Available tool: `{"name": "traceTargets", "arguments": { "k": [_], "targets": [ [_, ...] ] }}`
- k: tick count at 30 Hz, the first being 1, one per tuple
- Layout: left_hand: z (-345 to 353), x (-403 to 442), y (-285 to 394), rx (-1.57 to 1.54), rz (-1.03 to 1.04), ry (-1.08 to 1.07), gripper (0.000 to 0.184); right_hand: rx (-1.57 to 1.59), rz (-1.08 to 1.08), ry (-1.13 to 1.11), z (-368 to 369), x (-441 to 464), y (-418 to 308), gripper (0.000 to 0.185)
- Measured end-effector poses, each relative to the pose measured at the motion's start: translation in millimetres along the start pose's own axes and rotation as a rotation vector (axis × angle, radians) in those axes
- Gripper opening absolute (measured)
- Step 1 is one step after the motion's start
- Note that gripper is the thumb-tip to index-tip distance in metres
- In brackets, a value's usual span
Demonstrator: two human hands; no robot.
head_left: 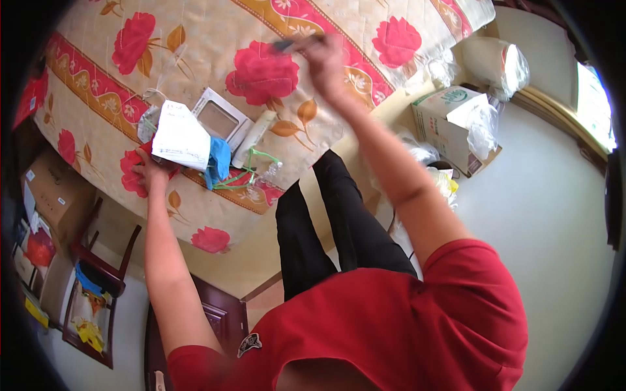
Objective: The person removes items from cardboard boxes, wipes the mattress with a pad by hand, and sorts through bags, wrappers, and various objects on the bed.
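My left hand (153, 173) is at the near-left part of a flower-patterned tablecloth (215, 39), its fingers curled at the edge of something red, mostly hidden under a white paper (182, 137) with handwriting. My right hand (325, 62) is raised over the cloth, closed on a small dark object (283, 45), too blurred to name. Beside the paper lie a white box with a window (220, 116), a pale tube (255, 138), a crumpled blue thing (219, 161) and a thin green strap (264, 155).
At right, a cardboard carton (450, 111) with plastic bags stands on the floor below the table. Brown boxes (59, 195) and a dark wooden chair (98, 260) are at left. My black-trousered legs (355, 221) are close to the table edge.
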State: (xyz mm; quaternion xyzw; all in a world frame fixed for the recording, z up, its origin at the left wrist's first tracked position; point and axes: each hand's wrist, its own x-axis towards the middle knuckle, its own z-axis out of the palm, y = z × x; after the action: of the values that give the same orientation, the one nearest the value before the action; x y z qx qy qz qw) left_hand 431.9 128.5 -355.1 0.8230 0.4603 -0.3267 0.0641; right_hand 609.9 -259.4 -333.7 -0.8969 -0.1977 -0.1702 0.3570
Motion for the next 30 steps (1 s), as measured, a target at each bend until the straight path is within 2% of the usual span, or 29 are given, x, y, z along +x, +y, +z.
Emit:
{"name": "traceTargets", "arguments": {
  "k": [2,3,5,6,9,11,12,13,14,16,17,19,20,22,23,25,27,30],
  "targets": [
    [-6.1,-4.6,2.3,0.001,0.002,-0.007,0.113,-0.289,0.020,0.001,-46.7,15.2,86.4,0.034],
    [-4.7,-3.2,0.6,-0.003,0.006,-0.004,0.113,-0.332,0.020,-0.020,-67.8,13.9,155.6,0.032],
    [-1.6,1.9,-1.4,-0.012,0.017,0.007,0.113,-0.657,0.380,-0.170,-117.8,-10.6,203.5,0.024],
    [-0.8,4.4,-1.1,-0.013,0.006,0.000,0.114,-0.596,0.521,-0.039,-119.5,-30.9,217.6,0.032],
    [-0.6,4.0,-1.5,-0.005,0.008,0.005,0.117,-0.442,0.321,0.196,-85.8,-81.4,171.9,0.031],
    [0.6,5.3,-4.6,0.012,0.040,0.006,0.120,-0.518,0.333,0.039,-53.3,-135.4,103.9,0.030],
    [1.0,9.1,-6.0,0.017,0.055,0.010,0.121,-0.405,0.443,0.037,-37.8,-158.4,52.5,0.029],
    [10.1,26.7,-15.6,0.031,0.090,0.015,0.122,-0.245,0.395,0.149,-24.7,-165.2,2.3,0.035],
    [25.3,54.4,-30.9,0.045,0.121,0.019,0.122,-0.313,0.490,-0.019,-7.5,-196.2,-33.5,0.038],
    [22.2,58.0,-33.1,0.009,0.163,-0.021,0.123,-0.110,0.500,-0.264,-9.4,-204.1,-101.7,0.041],
    [18.2,48.5,-29.0,0.030,0.149,0.024,0.123,0.031,0.527,-0.227,-10.0,-202.5,-117.5,0.046],
    [9.5,28.4,-20.8,0.070,0.117,0.112,0.123,0.200,0.575,-0.081,-19.7,-193.2,-109.7,0.049],
    [13.3,33.5,-26.6,0.024,0.158,0.119,0.123,0.179,0.490,0.003,-34.8,-172.2,-99.9,0.049],
    [12.8,31.1,-32.9,-0.038,0.226,0.135,0.119,-0.033,0.499,0.091,-48.7,-159.9,-52.1,0.035],
    [10.9,20.6,-31.7,-0.056,0.250,0.143,0.117,-0.050,0.369,0.210,-51.5,-152.7,-20.7,0.030],
    [18.3,23.2,-42.3,-0.076,0.345,0.160,0.108,-0.324,0.623,0.039,-53.0,-153.9,-1.5,0.035],
    [20.0,9.9,-47.4,-0.056,0.437,0.223,0.080,-0.431,0.724,0.005,-30.2,-152.5,-17.6,0.042],
    [3.1,-35.9,-41.6,-0.135,0.261,0.034,0.055,-0.233,0.581,-0.137,14.0,-148.8,-54.4,0.051]
  ]
}}
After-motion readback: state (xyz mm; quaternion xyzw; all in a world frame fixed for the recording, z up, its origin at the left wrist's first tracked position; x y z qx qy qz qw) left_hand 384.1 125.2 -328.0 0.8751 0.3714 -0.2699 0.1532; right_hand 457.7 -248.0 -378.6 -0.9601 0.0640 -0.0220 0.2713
